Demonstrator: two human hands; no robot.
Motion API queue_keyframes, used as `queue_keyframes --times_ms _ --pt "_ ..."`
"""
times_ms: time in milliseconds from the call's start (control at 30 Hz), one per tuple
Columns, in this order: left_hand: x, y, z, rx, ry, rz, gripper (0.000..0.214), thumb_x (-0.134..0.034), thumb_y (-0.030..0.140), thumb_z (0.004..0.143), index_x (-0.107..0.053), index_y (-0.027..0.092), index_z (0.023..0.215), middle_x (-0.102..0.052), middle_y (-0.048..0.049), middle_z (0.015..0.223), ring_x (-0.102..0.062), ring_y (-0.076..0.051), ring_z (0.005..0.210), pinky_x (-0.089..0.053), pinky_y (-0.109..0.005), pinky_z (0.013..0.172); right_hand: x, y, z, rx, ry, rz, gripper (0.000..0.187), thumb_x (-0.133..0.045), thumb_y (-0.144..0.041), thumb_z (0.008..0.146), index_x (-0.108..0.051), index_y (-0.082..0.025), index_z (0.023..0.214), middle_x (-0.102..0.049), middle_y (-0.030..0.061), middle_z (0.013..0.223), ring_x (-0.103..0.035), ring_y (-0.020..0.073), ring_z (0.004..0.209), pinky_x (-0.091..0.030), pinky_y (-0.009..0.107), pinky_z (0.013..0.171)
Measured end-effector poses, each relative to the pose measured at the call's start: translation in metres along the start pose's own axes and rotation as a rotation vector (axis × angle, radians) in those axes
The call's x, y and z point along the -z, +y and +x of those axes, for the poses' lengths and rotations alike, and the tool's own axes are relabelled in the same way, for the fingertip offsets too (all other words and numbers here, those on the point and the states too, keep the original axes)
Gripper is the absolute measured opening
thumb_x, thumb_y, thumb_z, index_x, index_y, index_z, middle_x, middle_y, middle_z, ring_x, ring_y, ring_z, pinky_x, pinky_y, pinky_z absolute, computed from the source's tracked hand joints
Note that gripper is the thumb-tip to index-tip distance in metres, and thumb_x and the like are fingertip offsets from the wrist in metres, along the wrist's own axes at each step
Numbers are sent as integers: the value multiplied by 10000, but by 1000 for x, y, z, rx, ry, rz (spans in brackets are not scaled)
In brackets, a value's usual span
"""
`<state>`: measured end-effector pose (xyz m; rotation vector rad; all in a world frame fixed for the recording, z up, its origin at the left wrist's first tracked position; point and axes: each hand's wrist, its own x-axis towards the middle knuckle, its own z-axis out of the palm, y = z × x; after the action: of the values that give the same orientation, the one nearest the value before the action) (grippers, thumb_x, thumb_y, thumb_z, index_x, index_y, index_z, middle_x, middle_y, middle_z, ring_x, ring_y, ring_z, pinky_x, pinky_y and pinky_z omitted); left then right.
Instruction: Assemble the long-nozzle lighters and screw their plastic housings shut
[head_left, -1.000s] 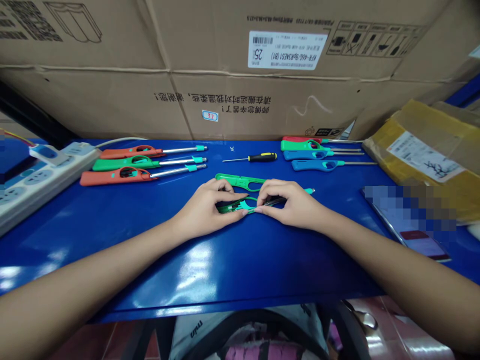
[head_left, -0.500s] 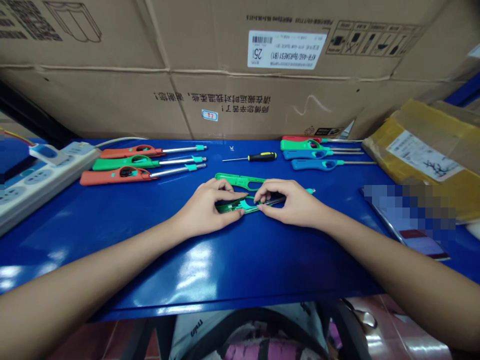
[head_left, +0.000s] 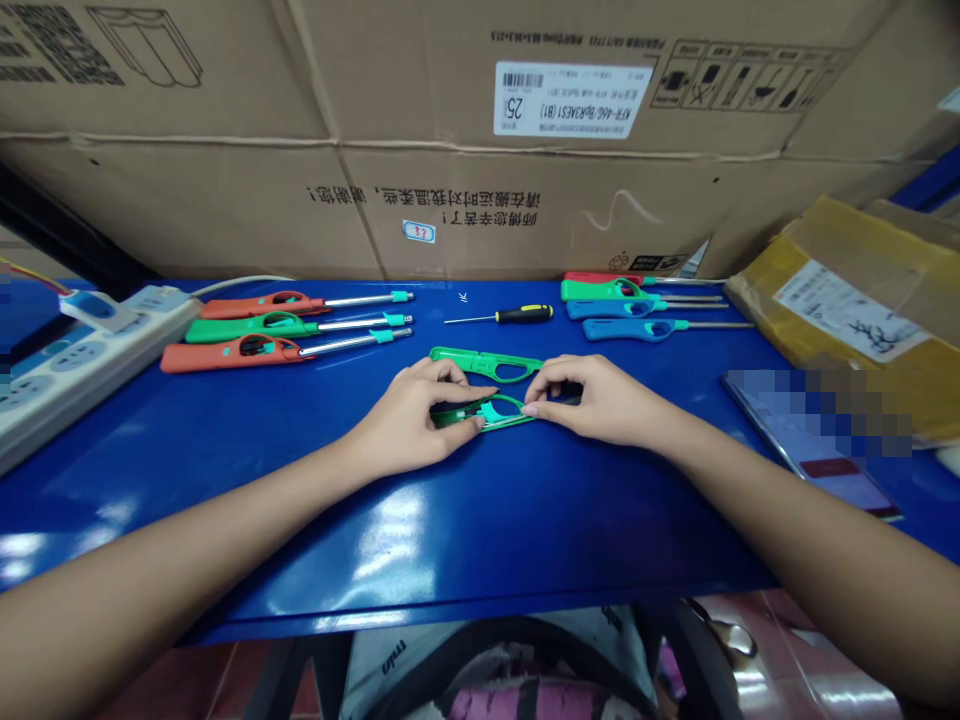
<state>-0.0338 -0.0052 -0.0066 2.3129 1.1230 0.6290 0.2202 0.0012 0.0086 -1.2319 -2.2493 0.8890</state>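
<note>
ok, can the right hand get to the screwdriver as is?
Probably yes. The screwdriver lies uncovered just beyond the right hand, with only a flat green shell partly between them. The hand is busy on the lighter, though.

The glossy blue counter (head_left: pixel 465 520) carries a black-and-yellow screwdriver (head_left: pixel 501 315) near its back edge. Left of the screwdriver, three long-nosed gas lighters (head_left: pixel 285 325) lie side by side, orange, green, orange. Farther left is a white power strip (head_left: pixel 67 365). Right of the screwdriver lie four more lighters (head_left: pixel 622 305), red, green and two blue, then a yellow parcel (head_left: pixel 840 310). Just in front of the screwdriver lies a green shell half (head_left: pixel 487 363), with an opened green lighter (head_left: pixel 480 412) before that.
</note>
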Motion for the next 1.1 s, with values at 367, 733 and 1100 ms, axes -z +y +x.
queue_keyframes --times_ms 367,733,1100 --pt "3 -3 -1 10 -74 32 397 -606 376 932 -684 283 1309 -635 -63 1065 -563 -254 1029 -416 -470 954 2 -8 -3 -177 -36 -81 81 -699 -235 843 -718 -185 782 -720 29 796 -612 161 735 -455 290 697" --pt "25 -10 2 -157 -265 -24 347 -523 300 999 -667 269 1313 -637 -64 1162 -569 -223 1095 -437 -429 1036 24 -4 -3 -319 -161 -59 117 -715 -276 823 -716 -161 802 -673 25 721 -547 134 647 -408 260 586" --pt "26 -9 1 -212 -199 -29 326 -473 266 1021 -696 237 1256 -662 -76 1125 -611 -211 1070 -495 -379 986 32 -2 -7 -182 -187 -58 259 -663 -425 850 -754 -183 869 -708 35 755 -580 157 674 -431 285 606"
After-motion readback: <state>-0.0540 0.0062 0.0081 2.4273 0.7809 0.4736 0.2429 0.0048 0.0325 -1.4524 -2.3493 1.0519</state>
